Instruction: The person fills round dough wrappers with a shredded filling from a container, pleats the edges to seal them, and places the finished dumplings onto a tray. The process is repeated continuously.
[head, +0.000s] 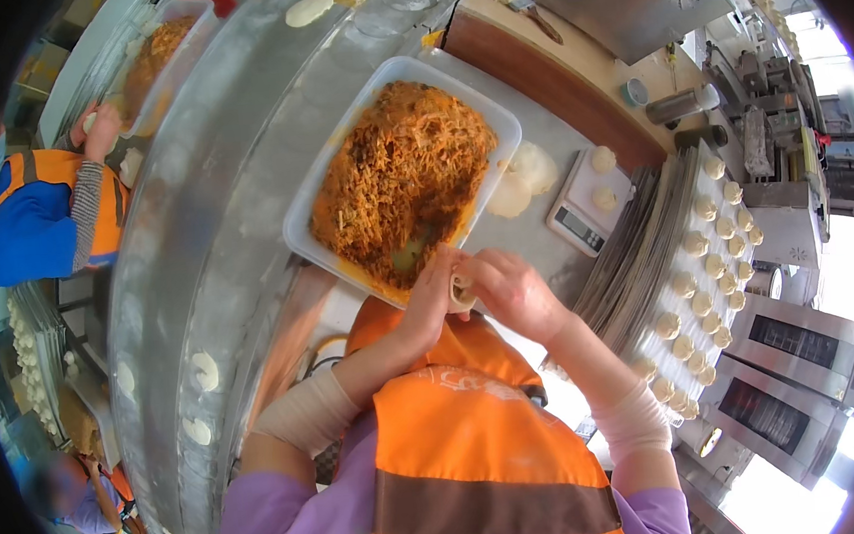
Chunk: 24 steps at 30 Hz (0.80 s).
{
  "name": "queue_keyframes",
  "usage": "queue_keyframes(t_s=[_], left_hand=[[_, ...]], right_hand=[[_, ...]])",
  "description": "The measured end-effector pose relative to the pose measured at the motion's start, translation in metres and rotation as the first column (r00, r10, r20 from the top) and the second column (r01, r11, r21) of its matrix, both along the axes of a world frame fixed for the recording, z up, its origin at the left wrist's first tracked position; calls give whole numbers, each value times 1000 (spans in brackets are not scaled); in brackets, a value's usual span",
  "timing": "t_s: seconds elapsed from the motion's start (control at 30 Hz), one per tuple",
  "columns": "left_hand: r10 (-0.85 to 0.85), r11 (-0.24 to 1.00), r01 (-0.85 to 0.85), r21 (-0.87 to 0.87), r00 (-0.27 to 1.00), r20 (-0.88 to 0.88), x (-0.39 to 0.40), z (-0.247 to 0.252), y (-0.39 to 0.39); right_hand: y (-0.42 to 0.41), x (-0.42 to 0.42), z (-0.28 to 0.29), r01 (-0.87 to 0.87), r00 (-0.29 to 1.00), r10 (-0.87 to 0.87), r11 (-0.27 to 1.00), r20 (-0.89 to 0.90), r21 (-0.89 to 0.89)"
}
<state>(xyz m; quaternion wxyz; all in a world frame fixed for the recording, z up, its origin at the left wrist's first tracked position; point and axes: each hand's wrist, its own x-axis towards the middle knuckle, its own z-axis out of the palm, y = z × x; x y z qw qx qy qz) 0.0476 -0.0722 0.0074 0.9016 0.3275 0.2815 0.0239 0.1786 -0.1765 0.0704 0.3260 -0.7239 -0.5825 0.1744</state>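
A partly closed filled bun [461, 294] sits between my two hands, just past the near corner of a plastic tub [294, 228]. My left hand [433, 293] cups its left side, while the fingers of my right hand [508, 291] pinch the dough's edge from the right. Shredded orange-brown filling [404, 171] is heaped in the tub, with a bare patch of its bottom showing near me. Flat dough wrappers [509, 195] lie against the tub's right side. Beside them, a white digital scale [578, 225] carries two small buns [605, 199].
Several pleated buns [697, 243] stand on a tray atop stacked trays at right. A conveyor belt [237, 154] with dough discs [206, 371] curves along the left. Across it, a co-worker [39, 215] handles dough by another tub [209, 28]. A brush [531, 14] lies on the wooden shelf.
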Motion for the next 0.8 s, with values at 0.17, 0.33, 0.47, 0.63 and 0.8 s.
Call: queue_keyframes(t_s=[0.17, 0.33, 0.47, 0.63, 0.8], left_hand=[[-6, 996, 23, 84, 982, -191, 7, -7, 3], [-78, 974, 96, 208, 993, -90, -2, 7, 6], [-97, 938, 116, 325, 992, -75, -3, 4, 5], [-148, 941, 118, 317, 986, 73, -13, -4, 12], [-139, 948, 124, 292, 990, 30, -19, 1, 9]], right_hand=[[-1, 4, -1, -121, 976, 112, 992, 184, 39], [-4, 0, 0, 16, 999, -15, 1000, -32, 24], [-2, 3, 5, -117, 981, 113, 993, 156, 19], [-3, -2, -4, -30, 998, 33, 997, -46, 70], [0, -7, -5, 12, 997, -9, 999, -71, 45]])
